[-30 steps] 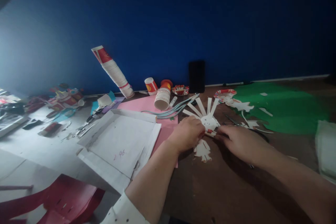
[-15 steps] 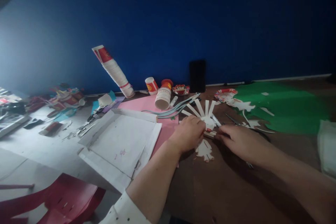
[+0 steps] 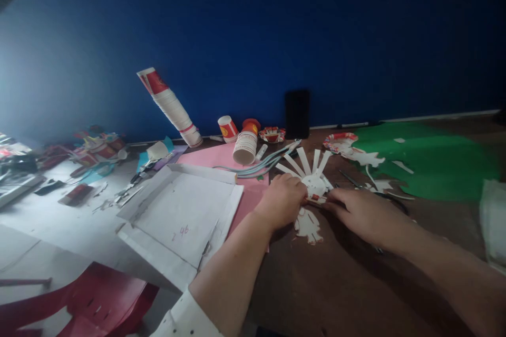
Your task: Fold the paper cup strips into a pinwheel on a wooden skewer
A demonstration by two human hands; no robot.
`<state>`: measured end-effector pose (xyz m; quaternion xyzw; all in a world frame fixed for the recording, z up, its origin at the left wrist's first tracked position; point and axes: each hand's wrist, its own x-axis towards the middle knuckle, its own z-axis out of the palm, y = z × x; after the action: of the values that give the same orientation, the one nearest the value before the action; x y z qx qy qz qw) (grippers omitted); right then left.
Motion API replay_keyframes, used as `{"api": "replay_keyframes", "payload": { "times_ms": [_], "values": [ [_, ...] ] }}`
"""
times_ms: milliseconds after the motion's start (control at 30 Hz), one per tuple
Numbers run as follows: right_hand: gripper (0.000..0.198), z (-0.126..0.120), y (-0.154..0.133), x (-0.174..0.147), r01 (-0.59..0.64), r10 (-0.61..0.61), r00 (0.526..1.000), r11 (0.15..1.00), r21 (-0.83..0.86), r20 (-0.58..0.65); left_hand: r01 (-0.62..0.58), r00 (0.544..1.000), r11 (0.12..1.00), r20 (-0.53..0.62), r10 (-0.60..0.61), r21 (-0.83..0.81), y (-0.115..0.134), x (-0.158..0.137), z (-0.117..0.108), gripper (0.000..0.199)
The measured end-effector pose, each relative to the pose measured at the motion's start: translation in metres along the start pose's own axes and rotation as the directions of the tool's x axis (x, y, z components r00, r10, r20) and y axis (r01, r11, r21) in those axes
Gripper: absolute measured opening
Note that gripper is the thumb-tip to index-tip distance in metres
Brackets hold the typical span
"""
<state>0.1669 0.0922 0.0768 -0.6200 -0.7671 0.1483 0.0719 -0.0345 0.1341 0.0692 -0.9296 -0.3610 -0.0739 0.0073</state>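
Note:
Between my hands is a paper cup cut into strips (image 3: 315,185), its white strips fanned out away from me and a bit of red showing on its near side. My left hand (image 3: 285,197) is closed on its left edge. From the right, my right hand (image 3: 348,205) pinches the near right edge, with the fingertips partly hidden. Just below on the brown table lies a white paper cutout (image 3: 308,226) with a ragged outline. Scissors (image 3: 350,178) lie right of the cup, partly behind my right hand.
A white box lid (image 3: 177,216) sits on the left by pink paper (image 3: 207,155). Stacked paper cups (image 3: 174,110) lean at the blue wall, near grey cables (image 3: 261,166) and a black phone-like slab (image 3: 297,114). Green paper (image 3: 435,160) spreads on the right. A red chair (image 3: 106,295) stands lower left.
The cut cup has turned slightly and tipped, so its strips fan further right and more of its white base shows. Both hands stay nearly in place on it.

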Motion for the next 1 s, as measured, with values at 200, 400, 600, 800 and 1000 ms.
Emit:
{"api": "replay_keyframes", "payload": {
  "times_ms": [200,400,600,800,1000],
  "values": [
    [0.027,-0.0017,-0.0001,0.0002,-0.015,0.014,1.000,1.000,-0.013,-0.016,-0.034,0.999,0.998,-0.023,0.035,0.052,0.0020,-0.0009,0.0003,0.012],
    [0.027,-0.0053,-0.0016,-0.0018,-0.040,0.037,0.999,0.997,-0.070,-0.035,-0.051,0.998,0.995,-0.037,0.055,0.086,0.0038,-0.0005,-0.0019,0.015],
    [0.024,-0.0037,0.0026,-0.0016,0.004,-0.013,0.995,0.995,-0.097,-0.100,-0.057,0.998,0.994,-0.023,0.059,0.094,0.0052,-0.0005,-0.0040,0.016],
    [0.023,-0.0035,0.0046,-0.0018,0.022,-0.029,0.992,0.998,-0.058,-0.124,-0.064,0.998,0.997,-0.010,0.065,0.048,0.0028,0.0005,-0.0021,0.019],
    [0.025,-0.0015,0.0076,-0.0010,0.024,-0.031,0.993,0.997,-0.068,-0.112,-0.025,0.999,1.000,-0.026,0.024,-0.010,0.0030,0.0007,-0.0024,0.021]
  ]
}}
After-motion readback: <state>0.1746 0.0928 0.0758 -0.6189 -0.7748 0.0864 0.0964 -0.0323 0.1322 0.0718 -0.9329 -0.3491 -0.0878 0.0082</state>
